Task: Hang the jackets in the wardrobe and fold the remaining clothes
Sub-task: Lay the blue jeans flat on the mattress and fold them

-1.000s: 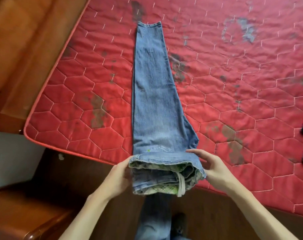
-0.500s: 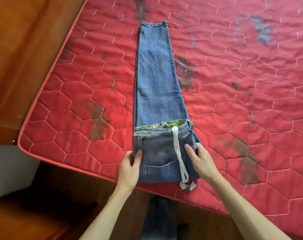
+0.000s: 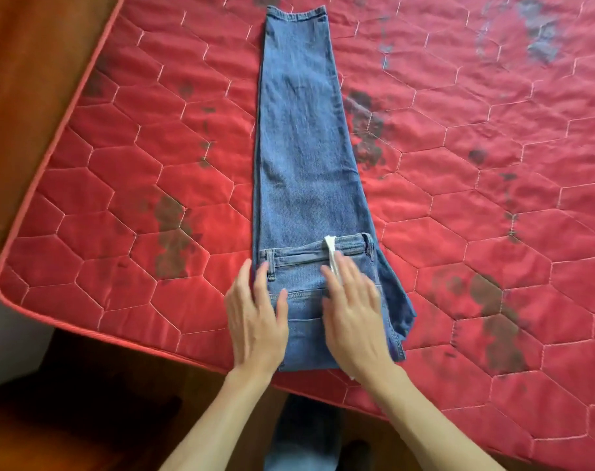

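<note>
On red mattress [image 3: 119, 198], blue jeans [image 3: 299, 130], waist end over legs; L hand [image 3: 255, 321], R hand [image 3: 357, 321] flat atop, fingers [image 3: 350, 280] straight.

Red quilted mattress [image 3: 119, 185], stitched in a hexagon pattern and edged with red piping; its rounded corner lay at lower left. Dark blotches [image 3: 170, 229] marked the cover in several places. A brown wooden surface [image 3: 34, 62] bordered the mattress along its left side. One pair of blue jeans [image 3: 299, 130] lay directly on the mattress, the legs stacked flat and running away from the near edge, with the hems at the far end. The waist section was folded up over the legs, back pocket uppermost, and the fold sat at the near edge. A white strip [image 3: 330, 246] crossed the waistband.
</note>
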